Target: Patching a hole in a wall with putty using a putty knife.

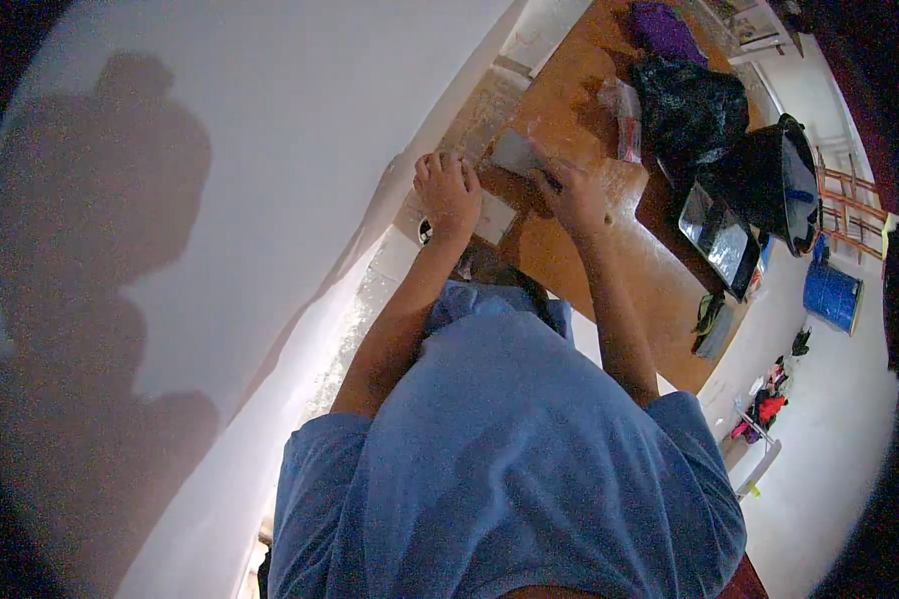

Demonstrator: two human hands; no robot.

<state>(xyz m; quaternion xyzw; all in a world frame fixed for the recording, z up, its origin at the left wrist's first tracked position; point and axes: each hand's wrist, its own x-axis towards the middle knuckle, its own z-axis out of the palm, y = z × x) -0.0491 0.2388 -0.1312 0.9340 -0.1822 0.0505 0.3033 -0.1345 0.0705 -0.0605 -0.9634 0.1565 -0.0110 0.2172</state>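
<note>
My right hand (574, 205) is closed around a broad flat grey scraper (515, 154), its blade pointing left over the brown floor (559, 260). Most of its handle is hidden in my fingers. My left hand (449, 195) lies against the whitish strip along the foot of the wall, fingers stretched and slightly bent, with nothing visible in it. Just beside its wrist is a small round white-and-black thing (426, 232). A pale patch (494, 224) shows on the surface between my forearms.
A white wall (270, 130) with my shadow rises at left. To the right are a clear plastic packet (626, 120), black plastic bag (694, 110), purple cloth (664, 32), black bucket (791, 190), dark tray (719, 240), blue drum (832, 297) and a reddish rack (854, 215).
</note>
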